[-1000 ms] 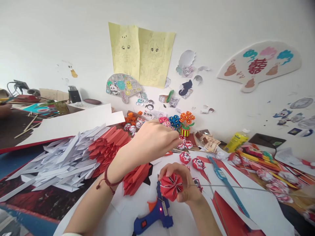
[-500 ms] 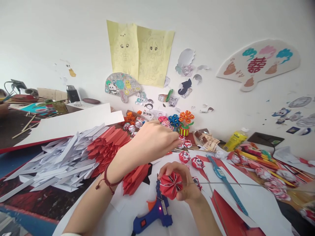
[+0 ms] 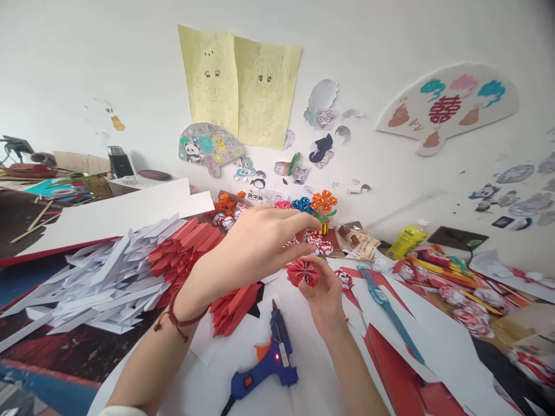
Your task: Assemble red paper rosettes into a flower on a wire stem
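The right hand (image 3: pixel 327 293) grips the red-and-white pleated paper rosette (image 3: pixel 299 273) over the bench (image 3: pixel 65 357), short of its far edge, while the left hand (image 3: pixel 264 238), thumb and fingers parted, hovers beside, apparently a positioning step whose next move calls for steadiness.

Left of the red paper ball (image 3: pixel 299 276) in your right grip (image 3: pixel 324 297): your left grip (image 3: pixel 262 240) hangs close, crowding that side.
Left grip, outer side: heaped red strips (image 3: pixel 232 309) and white strips (image 3: pixel 108 289) block a low sweep.
Nearer you than the right grip: a glue gun (image 3: pixel 281 355), its cord trailing your way.
Between gun and right forearm: a bare paper lane (image 3: pixel 314 370) you could pass along.
Right of the right grip: a blue watch (image 3: pixel 390 312) lies across your route.
Beyond both grips: a flowerpot (image 3: pixel 324 225) bars the way.
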`<state>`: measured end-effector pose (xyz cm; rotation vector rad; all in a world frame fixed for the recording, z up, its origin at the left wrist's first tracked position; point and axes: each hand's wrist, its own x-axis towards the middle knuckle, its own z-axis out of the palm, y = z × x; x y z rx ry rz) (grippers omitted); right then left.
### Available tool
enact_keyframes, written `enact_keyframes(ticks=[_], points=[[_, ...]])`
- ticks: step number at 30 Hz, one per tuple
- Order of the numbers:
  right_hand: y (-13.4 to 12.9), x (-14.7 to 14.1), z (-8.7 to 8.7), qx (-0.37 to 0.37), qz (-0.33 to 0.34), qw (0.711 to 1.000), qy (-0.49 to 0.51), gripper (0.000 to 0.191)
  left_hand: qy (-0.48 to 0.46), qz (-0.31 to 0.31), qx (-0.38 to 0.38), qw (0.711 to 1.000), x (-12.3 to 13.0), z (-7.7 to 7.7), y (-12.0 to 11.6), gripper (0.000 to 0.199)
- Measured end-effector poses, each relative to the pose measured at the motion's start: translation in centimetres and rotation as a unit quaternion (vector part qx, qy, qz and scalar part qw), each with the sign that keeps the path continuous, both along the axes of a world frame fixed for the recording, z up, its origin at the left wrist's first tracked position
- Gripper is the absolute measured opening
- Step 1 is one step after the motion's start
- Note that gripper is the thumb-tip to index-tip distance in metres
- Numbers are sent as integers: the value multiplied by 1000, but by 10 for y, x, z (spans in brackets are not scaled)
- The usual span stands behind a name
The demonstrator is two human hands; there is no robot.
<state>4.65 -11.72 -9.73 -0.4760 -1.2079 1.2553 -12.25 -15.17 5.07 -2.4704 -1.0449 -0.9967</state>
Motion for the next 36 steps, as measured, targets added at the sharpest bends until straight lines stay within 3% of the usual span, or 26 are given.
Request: enact_keyframes(ticks=[6,19,23,27,36], points=[[2,-3,3,5,-61,998,7,37,23,-24,-11,999,3,1,-5,35],[5,-2,-1,16,-67,998,8,39,36,-52,49,997,10,-2,-6,19],[5,-2,1,28,-71,997,8,40,58,-42,12,997,10,1,-8,19],[5,-2,3,11,-73,997,18,42,97,-5,-51,994,9,2,-7,32],[6,-2,4,7,-114,993,20,44,190,12,-145,971,11,-10,11,48]])
